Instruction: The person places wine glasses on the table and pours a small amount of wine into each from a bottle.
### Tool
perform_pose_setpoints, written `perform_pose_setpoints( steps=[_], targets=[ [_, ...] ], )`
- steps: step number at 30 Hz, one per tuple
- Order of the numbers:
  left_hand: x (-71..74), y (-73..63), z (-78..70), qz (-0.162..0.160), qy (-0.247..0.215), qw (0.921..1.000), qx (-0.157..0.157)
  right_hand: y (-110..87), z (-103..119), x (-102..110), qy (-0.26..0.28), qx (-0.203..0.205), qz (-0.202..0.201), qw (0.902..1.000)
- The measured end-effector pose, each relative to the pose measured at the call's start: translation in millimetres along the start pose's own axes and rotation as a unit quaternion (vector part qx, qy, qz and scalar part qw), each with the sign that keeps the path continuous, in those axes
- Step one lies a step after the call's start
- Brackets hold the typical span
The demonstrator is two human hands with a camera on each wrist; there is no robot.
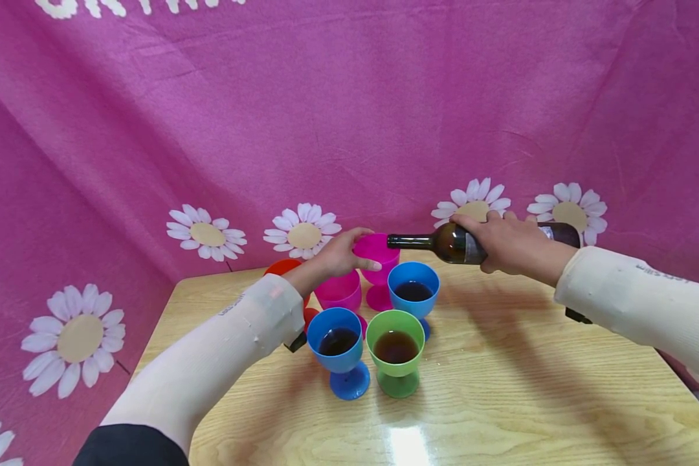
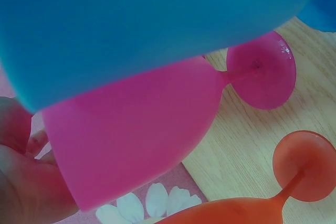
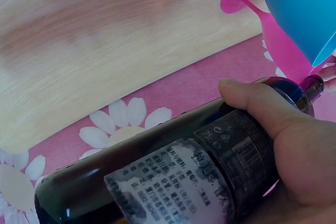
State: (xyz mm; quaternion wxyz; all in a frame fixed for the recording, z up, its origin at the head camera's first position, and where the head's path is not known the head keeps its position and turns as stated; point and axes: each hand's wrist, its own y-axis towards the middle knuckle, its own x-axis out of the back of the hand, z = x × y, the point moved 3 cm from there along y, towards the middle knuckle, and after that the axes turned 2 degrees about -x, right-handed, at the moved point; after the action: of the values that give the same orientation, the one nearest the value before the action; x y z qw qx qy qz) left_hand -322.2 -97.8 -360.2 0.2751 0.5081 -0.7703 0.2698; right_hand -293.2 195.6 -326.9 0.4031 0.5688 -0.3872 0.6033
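Observation:
My right hand (image 1: 509, 244) grips a dark glass wine bottle (image 1: 451, 244) round its body and holds it nearly level above the table. The bottle's mouth lies over the rim of the far pink goblet (image 1: 378, 268). My left hand (image 1: 346, 252) holds that goblet near its rim, thumb toward me and fingers behind. In the right wrist view the bottle (image 3: 131, 166) shows a printed back label. Dark liquid stands in the far blue goblet (image 1: 415, 304), the near blue goblet (image 1: 336, 362) and the green goblet (image 1: 397, 366).
Another pink goblet (image 1: 340, 291) stands under my left wrist. An orange-red goblet (image 1: 282, 266) is partly hidden behind my left forearm. The wooden table (image 1: 501, 388) ends at a pink cloth (image 1: 384, 129) with white daisies.

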Motion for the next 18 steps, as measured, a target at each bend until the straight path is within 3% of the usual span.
perform_pose_setpoints(
  steps=[18],
  targets=[
    [0.6, -2.4, -0.7, -0.004, -0.003, 1.0000, 0.002, 0.6, 1.0, 1.6, -0.010, -0.004, 0.001, 0.9999]
  ],
)
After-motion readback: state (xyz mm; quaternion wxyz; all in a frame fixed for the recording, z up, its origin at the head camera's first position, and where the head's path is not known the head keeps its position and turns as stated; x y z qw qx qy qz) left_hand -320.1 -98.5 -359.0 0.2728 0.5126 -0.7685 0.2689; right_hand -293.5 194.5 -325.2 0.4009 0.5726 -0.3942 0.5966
